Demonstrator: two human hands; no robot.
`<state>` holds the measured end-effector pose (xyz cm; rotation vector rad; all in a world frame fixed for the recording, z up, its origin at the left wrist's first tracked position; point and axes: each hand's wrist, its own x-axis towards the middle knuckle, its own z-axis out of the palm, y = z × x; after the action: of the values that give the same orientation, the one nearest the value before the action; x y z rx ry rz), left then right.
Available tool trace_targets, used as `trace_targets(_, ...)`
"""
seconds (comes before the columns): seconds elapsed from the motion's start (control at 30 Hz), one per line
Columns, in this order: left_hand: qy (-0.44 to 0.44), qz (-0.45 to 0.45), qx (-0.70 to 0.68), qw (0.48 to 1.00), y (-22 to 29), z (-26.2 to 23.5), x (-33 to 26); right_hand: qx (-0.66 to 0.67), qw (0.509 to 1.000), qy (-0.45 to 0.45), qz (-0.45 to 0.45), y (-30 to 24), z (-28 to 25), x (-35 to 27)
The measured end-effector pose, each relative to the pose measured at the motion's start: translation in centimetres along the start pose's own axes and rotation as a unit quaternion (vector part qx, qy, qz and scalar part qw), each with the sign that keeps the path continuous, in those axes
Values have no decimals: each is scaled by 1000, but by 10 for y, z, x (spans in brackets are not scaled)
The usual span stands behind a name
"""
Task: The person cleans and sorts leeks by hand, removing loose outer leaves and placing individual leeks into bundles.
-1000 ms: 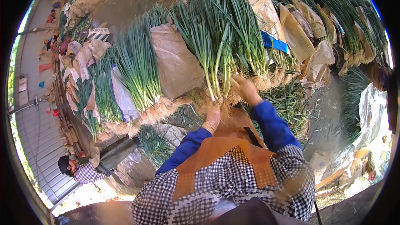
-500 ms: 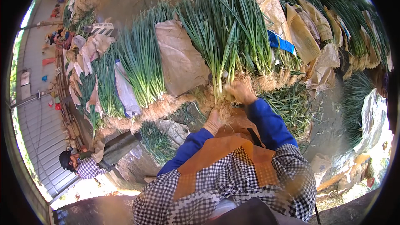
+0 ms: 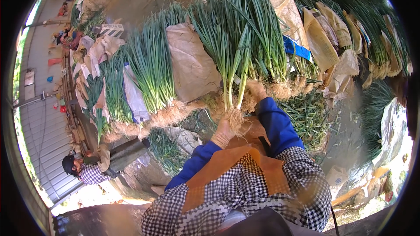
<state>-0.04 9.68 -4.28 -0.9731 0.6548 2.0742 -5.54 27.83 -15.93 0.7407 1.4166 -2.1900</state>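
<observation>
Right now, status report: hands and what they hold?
Left hand gripping green onion bunch at roots. Right hand on the stalks. Paper sacks and more bundles crowd ahead.

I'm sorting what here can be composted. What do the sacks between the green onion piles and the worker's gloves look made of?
The sacks look like brown kraft paper: matte, creased and crumpled. The gloves on the left hand and right hand seem to be tan knitted fabric, dull and soil-stained, though the weave is too small to confirm. The green onions are fresh plant matter with pale, fibrous roots.

Left hand [image 3: 223,133] grips root end of green onion bunch [image 3: 234,78], stalks upright. Right hand [image 3: 256,89] on roots just beside. Onion piles [image 3: 148,70] on paper sacks [image 3: 190,63]. Another person [image 3: 94,168] lower left.
</observation>
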Motion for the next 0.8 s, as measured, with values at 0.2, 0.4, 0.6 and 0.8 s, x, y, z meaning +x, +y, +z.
trace_targets(0.2,-67,-58,-62,994,-10,-22,-8,201,978,40,-48,-23,76,-17)
trace_targets(0.4,22,32,-8,999,-39,-16,-1,447,888,83,-65,-19,83,-52)
trace_targets(0.6,0,32,71,997,-57,-12,-8,440,893,90,-35,-10,55,-69)
trace_targets(0.8,-97,14,60,993,-73,-21,-14,429,900,72,25,-1,58,-84)
